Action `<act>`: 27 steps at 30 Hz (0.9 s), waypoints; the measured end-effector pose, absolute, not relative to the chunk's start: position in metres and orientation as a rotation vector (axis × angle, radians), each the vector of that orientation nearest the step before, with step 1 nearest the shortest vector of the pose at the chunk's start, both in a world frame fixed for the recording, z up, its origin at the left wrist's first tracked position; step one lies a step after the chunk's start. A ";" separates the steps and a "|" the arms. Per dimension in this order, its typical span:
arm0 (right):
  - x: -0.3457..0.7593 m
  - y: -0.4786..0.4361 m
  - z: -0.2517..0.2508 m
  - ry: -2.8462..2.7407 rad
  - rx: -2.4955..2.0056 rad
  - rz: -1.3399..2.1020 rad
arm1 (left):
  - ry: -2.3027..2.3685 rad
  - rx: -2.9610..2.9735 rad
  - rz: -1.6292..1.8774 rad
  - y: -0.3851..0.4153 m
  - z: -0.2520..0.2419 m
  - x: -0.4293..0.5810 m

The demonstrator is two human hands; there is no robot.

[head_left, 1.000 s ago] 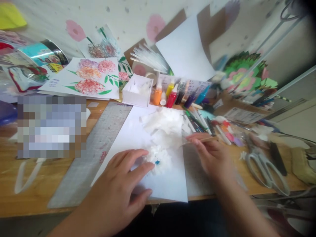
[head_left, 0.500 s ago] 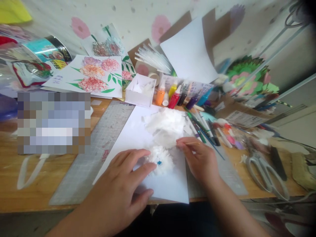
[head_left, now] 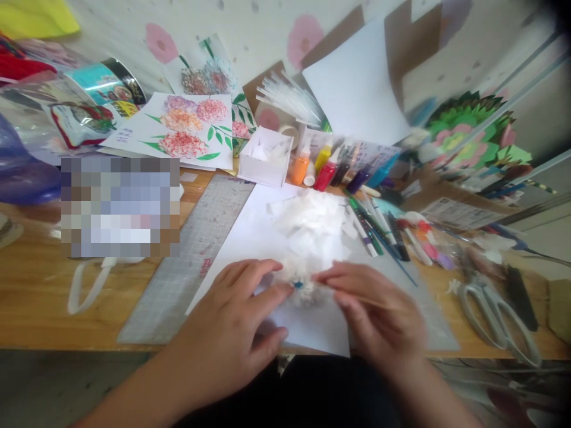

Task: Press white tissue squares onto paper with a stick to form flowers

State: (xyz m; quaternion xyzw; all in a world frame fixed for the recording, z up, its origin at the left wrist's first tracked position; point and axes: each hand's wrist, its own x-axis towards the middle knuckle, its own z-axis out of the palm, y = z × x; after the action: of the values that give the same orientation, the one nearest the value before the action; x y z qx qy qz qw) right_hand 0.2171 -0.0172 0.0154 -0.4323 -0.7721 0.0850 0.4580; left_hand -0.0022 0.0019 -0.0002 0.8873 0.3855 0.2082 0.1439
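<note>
A white sheet of paper [head_left: 250,238] lies on a grey cutting mat [head_left: 178,267]. On the sheet sits a small white tissue flower [head_left: 300,278] with a blue dot at its middle. My left hand [head_left: 236,321] rests flat on the sheet, its spread fingers pressing beside the flower. My right hand [head_left: 379,321] is closed in a pinch on a thin wooden stick [head_left: 375,302], with its fingertips right at the flower's blue centre. A loose heap of white tissue pieces [head_left: 312,220] lies just behind the flower.
Small paint bottles [head_left: 325,172] and a white box [head_left: 265,163] stand behind the sheet. Pens and markers [head_left: 379,229] lie to the right, scissors [head_left: 499,315] further right. Flower paintings [head_left: 187,128] lean at the back left. The wooden table edge [head_left: 66,339] runs near me.
My right hand has moved left and toward me with the stick, from beside the pens to the flower's centre. The left hand has stayed pressing on the sheet. The camera view has shifted slightly.
</note>
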 end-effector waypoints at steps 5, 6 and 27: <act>0.211 -0.019 0.012 -2.047 -0.920 0.284 | 1.111 2.537 0.597 0.001 0.002 -0.002; 0.213 -0.019 0.011 -2.005 -0.923 0.344 | 1.110 2.532 0.595 0.001 0.003 -0.002; 0.211 -0.003 0.004 -1.937 -1.103 0.235 | 1.109 2.520 0.590 0.002 0.003 -0.001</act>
State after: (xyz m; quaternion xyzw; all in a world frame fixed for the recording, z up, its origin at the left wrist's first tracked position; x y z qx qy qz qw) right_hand 0.2107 -0.0030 0.0039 -0.4430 -0.7781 0.0945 0.4351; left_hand -0.0006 0.0024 0.0035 0.8831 0.3885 0.2069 0.1621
